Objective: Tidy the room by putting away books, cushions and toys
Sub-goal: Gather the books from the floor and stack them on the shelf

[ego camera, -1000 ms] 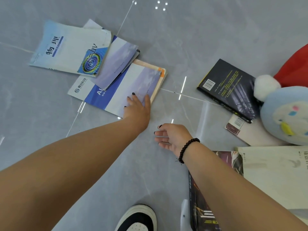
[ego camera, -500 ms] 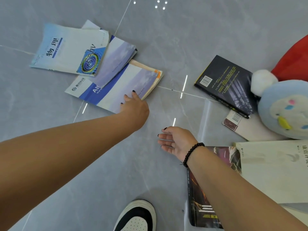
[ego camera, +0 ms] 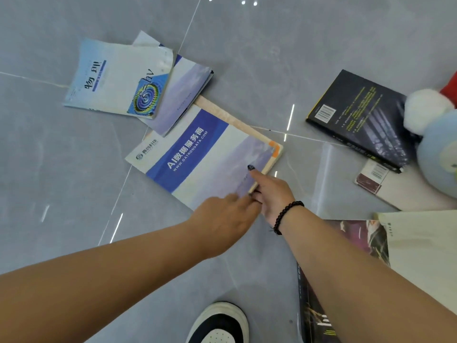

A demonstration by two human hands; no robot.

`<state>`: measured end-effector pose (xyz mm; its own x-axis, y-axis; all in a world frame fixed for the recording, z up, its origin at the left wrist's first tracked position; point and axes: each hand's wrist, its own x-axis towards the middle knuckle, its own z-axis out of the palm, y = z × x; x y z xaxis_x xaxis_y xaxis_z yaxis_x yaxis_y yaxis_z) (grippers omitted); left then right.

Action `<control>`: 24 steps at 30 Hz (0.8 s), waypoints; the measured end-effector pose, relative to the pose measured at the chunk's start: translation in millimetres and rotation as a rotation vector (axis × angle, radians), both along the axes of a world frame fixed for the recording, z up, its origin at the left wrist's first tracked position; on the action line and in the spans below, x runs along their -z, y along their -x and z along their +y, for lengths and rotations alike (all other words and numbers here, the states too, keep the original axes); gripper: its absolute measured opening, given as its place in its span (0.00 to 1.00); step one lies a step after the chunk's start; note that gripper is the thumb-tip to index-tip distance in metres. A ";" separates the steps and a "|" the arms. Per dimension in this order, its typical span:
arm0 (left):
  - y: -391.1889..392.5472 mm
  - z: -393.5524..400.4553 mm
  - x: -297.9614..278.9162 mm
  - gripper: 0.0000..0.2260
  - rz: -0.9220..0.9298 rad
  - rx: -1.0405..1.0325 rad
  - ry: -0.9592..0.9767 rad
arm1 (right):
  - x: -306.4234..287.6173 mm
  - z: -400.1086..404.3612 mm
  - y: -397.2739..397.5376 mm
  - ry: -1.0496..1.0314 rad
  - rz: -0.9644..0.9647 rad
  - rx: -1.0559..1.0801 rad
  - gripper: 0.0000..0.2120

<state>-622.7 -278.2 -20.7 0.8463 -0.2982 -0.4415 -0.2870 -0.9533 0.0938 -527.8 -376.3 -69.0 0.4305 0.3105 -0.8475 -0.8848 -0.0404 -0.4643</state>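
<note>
My right hand (ego camera: 270,191) pinches the near corner of the blue-banded booklet (ego camera: 197,157), thumb on its cover and fingers tucked under the edge of it and the tan book (ego camera: 249,129) beneath. My left hand (ego camera: 222,219) lies just beside it at 8 o'clock, fingers extended toward the booklet's near edge; motion blur hides whether they touch it. The booklet sits on the grey floor (ego camera: 247,58). At 11 o'clock from it a lavender booklet (ego camera: 183,95) overlaps its far end, itself under the physics textbook (ego camera: 116,78). At 3 o'clock lie a black book (ego camera: 361,115), a maroon-backed book (ego camera: 376,179) and a blue plush toy (ego camera: 437,149), with more books (ego camera: 420,248) at 5 o'clock. To do this lift well, I judge I should slide the left fingers fully under the near edge, raise both volumes together and draw them toward me, so the overlapping lavender booklet slips off rather than being dragged.
</note>
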 end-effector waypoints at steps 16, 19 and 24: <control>-72.5 187.8 61.4 0.37 -0.229 -1.140 0.054 | 15.7 -0.4 -11.1 0.095 0.035 0.101 0.03; -80.7 196.6 69.7 0.33 -0.207 -1.008 -0.042 | 15.8 0.8 -12.4 0.111 0.043 0.104 0.04; -78.1 207.1 82.7 0.33 -0.182 -0.934 -0.099 | 17.7 3.2 -15.0 0.140 0.059 0.105 0.08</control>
